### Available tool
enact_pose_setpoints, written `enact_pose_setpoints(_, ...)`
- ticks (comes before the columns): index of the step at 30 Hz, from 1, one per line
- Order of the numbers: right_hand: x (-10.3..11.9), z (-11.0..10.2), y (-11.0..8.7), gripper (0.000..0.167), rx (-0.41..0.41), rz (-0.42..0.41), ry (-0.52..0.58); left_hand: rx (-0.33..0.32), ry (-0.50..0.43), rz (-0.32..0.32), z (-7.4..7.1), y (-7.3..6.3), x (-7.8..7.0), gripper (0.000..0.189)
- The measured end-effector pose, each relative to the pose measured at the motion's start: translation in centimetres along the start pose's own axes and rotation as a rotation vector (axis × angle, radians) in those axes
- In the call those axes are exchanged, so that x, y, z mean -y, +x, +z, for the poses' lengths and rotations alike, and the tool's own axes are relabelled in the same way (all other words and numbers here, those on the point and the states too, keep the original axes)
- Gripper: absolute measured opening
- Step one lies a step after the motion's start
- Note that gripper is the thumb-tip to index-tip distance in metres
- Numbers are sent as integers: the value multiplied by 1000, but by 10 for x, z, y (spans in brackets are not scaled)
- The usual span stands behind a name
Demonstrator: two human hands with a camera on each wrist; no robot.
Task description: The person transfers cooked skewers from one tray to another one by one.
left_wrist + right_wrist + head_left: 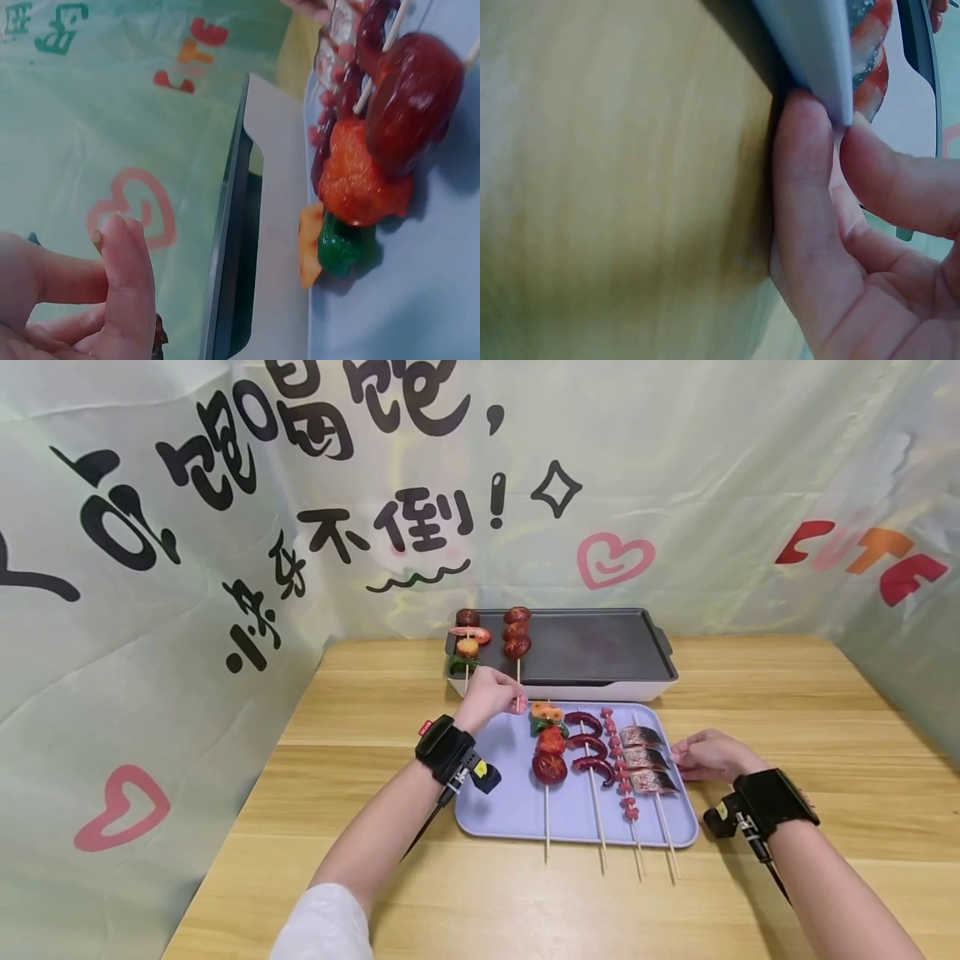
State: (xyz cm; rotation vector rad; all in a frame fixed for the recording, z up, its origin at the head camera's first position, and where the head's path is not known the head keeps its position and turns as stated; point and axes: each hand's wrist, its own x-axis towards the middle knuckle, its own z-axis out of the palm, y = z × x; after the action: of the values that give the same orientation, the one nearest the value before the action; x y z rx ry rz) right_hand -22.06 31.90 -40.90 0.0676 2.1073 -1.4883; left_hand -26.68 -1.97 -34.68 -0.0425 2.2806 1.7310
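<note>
My left hand (491, 691) pinches the wooden stick of a mushroom skewer (517, 632), whose three brown caps lie on the black grill plate (592, 643). In the left wrist view the stick's tip pokes out between thumb and fingers (127, 277). At the right side, my right hand (712, 755) grips the rim of a lavender tray (498, 806), thumb above and fingers underneath (802, 150). On the tray lie a mixed skewer (550, 743), an octopus-tentacle skewer (588, 745), a thin skewer of small pink pieces (617, 752) and a fish-piece skewer (643, 760).
Another mixed skewer (467, 643) with a shrimp lies at the grill's left end. The white-sided grill stands right behind the tray, against a printed cloth backdrop (705, 510). Skewer sticks jut past the tray's front edge over the wooden table (510, 893).
</note>
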Motion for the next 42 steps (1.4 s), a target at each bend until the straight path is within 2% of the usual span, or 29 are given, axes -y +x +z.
enact_pose_setpoints(5,0,0,-1,14,2,-3,-1,3,-2,30,1,-12,5,18)
enact_pose_setpoints(15,-1,1,0,14,3,-8,7,37,11,187,-1,-39,24,14)
enact_pose_setpoints(20,-1,0,-1,16,-2,-9,-5,70,-6,224,-5,-56,30,15)
enact_pose_setpoints(29,-1,0,0,17,0,-6,-4,102,2,223,-9,-81,45,14)
enact_pose_setpoints(42,0,0,0,21,-10,5,-6,122,-26,234,0,-107,67,16)
